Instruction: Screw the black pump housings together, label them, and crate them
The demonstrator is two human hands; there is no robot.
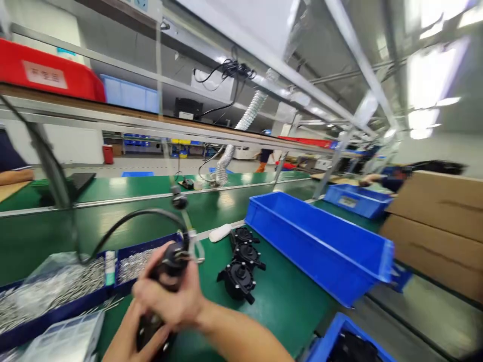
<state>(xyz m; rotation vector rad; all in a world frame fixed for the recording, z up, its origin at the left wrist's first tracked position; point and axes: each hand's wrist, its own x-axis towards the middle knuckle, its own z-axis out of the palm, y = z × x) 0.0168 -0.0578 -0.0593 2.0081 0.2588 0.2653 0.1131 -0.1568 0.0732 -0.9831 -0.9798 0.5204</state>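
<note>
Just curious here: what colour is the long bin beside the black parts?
The long bin is blue, clearest in the head view.

Fingers [154, 295] partly hide the black tool [175, 260]; the bottom edge crops a blue bin [325, 341].

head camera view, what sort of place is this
Most likely a factory assembly workshop: there's a long green workbench, heaps of small metal parts, and a black corded tool in the person's right hand.
</note>
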